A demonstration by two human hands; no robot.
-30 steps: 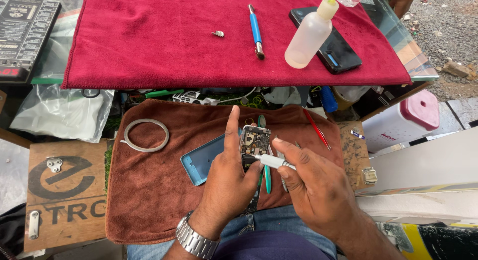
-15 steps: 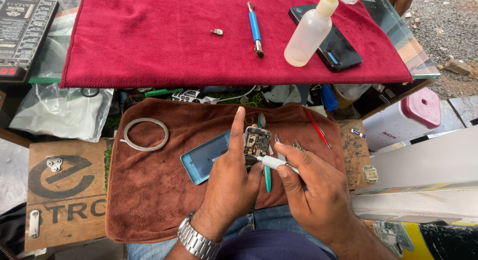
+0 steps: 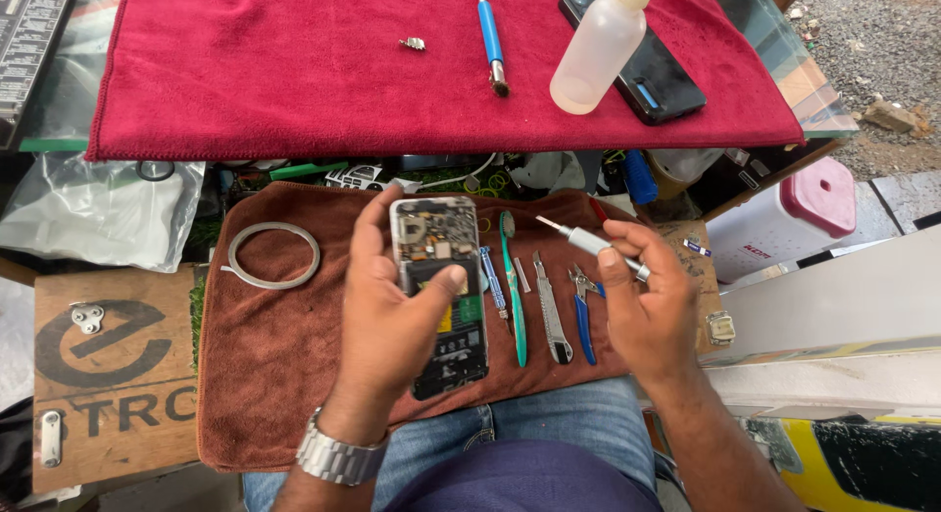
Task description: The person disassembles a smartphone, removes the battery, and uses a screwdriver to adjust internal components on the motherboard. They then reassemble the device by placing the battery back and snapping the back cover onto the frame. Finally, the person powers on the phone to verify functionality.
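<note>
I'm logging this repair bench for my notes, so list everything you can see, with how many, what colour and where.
Opened phone: one, insides showing, in left hand.
Screwdriver: one, silver, in right hand.
Toothbrush: one, green, on brown towel.
Utility knife: one, grey, beside toothbrush.
Pliers: one, blue handles, right of knife.
Tape ring: one, grey, brown towel's left side.
Brown towel: one, over lap.
Red towel: one, on upper table.
Blue tool: one, on red towel.
Squeeze bottle: one, translucent white, on red towel.
Dark phone: one, behind bottle.
Pink-lidded tub: one, far right.
Wristwatch: one, silver, left wrist.
Left hand; right hand.
</note>
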